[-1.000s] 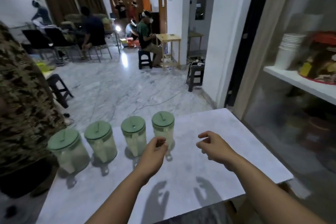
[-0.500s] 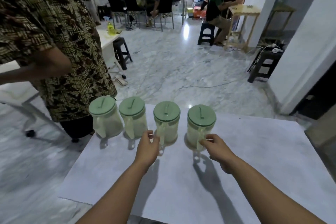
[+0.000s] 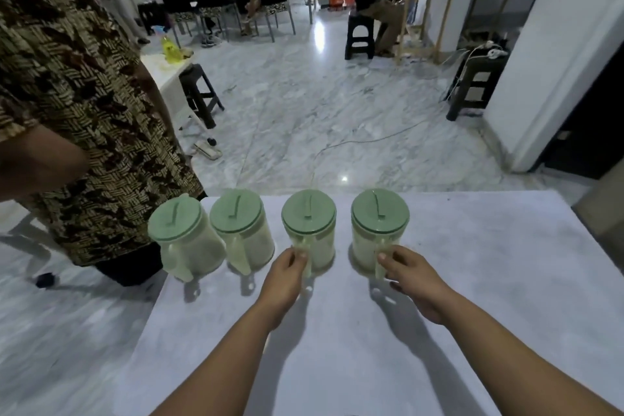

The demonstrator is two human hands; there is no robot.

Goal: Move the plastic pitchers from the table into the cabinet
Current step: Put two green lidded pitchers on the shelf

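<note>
Several clear plastic pitchers with green lids stand in a row along the far edge of the white table (image 3: 489,297). My left hand (image 3: 283,272) is closed around the handle of the third pitcher (image 3: 309,223). My right hand (image 3: 410,275) grips the handle of the rightmost pitcher (image 3: 380,221). Both pitchers rest on the table. The leftmost pitcher (image 3: 184,233) and the second pitcher (image 3: 239,218) stand untouched. The cabinet is out of view.
A person in a patterned brown shirt (image 3: 77,105) stands close to the table's left corner. Beyond the table lies a marble floor with a black stool (image 3: 361,35), a dark side table (image 3: 476,81) with cables, chairs and seated people. A white wall (image 3: 553,44) rises at right.
The view swung left, away from the cabinet shelves and onto the pitchers. Both hands reached forward from above the table and closed on the handles of the two right-hand pitchers.
</note>
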